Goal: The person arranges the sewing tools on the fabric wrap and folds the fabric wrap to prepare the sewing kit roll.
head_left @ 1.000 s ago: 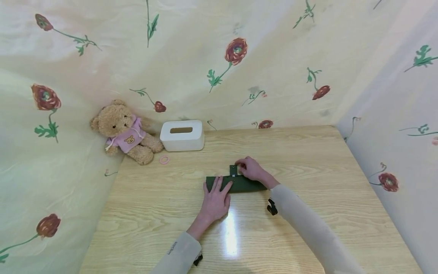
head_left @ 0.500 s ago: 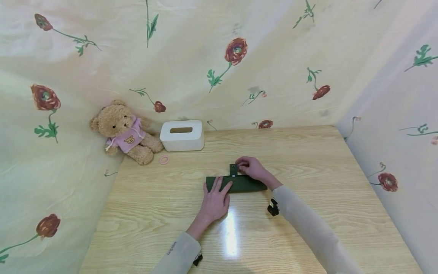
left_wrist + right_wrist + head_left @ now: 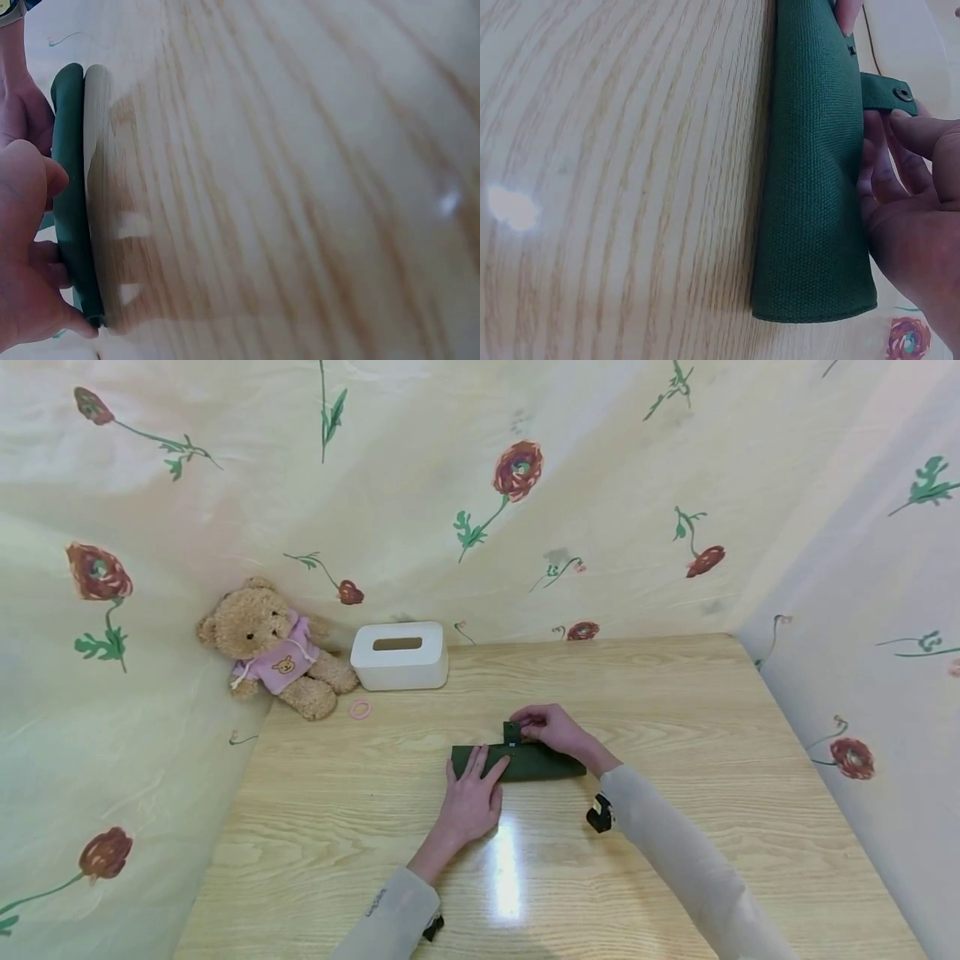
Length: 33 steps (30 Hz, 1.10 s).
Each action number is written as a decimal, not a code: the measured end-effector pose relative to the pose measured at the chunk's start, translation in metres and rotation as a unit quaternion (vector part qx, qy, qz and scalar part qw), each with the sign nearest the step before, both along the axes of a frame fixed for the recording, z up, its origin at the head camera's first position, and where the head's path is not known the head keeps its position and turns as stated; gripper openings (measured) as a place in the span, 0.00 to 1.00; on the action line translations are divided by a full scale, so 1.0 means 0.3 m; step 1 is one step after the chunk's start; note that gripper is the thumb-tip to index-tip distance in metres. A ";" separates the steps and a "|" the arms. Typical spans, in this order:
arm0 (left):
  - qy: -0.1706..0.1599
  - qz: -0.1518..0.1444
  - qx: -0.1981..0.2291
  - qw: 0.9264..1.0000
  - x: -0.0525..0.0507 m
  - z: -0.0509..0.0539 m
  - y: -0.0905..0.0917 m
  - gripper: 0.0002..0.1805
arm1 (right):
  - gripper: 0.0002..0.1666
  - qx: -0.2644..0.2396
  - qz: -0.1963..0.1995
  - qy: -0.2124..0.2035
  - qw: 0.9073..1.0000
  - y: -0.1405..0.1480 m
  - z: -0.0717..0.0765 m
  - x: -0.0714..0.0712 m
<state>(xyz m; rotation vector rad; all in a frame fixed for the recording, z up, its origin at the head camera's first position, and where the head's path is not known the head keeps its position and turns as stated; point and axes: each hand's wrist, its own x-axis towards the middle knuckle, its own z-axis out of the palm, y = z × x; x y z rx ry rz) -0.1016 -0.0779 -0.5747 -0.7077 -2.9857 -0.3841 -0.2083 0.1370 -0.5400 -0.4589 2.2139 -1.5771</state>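
Note:
A dark green rolled cloth pouch (image 3: 546,763) lies crosswise on the wooden table. From the middle of its far edge a short strap (image 3: 883,91) with a metal snap sticks out. My left hand (image 3: 467,806) rests on the pouch's left half with fingers spread, pressing it down; one fingertip is close to the snap stud on the cloth. At the far side, my right hand (image 3: 553,729) pinches the strap's edge, thumb in front and fingers behind, as the right wrist view shows. In the left wrist view the pouch (image 3: 73,195) is seen along its near side.
At the back left a teddy bear (image 3: 273,647) in a pink top leans on the flower-patterned cloth. Beside it stand a white tissue box (image 3: 401,668) and a small pink ring (image 3: 360,710). Patterned cloth walls border the table's back and sides.
The right hand's fingertips have shifted slightly left onto the strap, and the strap looks a little more raised. My left hand and the pouch have stayed in place.

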 end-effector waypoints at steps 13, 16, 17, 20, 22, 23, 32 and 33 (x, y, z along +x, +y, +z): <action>-0.005 -0.003 -0.004 1.000 0.000 0.008 -0.003 0.28 | 0.16 0.051 0.028 0.033 0.998 0.007 -0.017 0.002; -0.008 -0.002 -0.004 1.000 0.001 0.011 -0.003 0.28 | 0.15 0.055 0.034 0.046 0.997 0.009 -0.018 0.009; -0.009 -0.002 -0.002 1.000 0.001 0.012 -0.003 0.28 | 0.15 0.056 0.036 0.051 0.996 0.009 -0.018 0.012; -0.007 -0.002 0.001 1.000 0.002 0.012 -0.003 0.28 | 0.14 0.060 0.046 0.069 0.995 0.011 -0.017 0.022; -0.006 -0.002 0.004 1.000 0.002 0.012 -0.003 0.28 | 0.14 0.056 0.056 0.086 0.993 0.012 -0.014 0.029; -0.006 -0.002 0.006 1.000 0.002 0.012 -0.002 0.28 | 0.13 0.054 0.060 0.096 0.992 0.014 -0.014 0.032; -0.004 -0.001 0.000 1.000 0.003 0.011 -0.001 0.27 | 0.11 0.046 0.082 0.149 0.984 0.019 -0.020 0.055; -0.005 0.000 0.001 1.000 0.004 0.012 -0.001 0.27 | 0.11 0.046 0.082 0.154 0.984 0.019 -0.022 0.056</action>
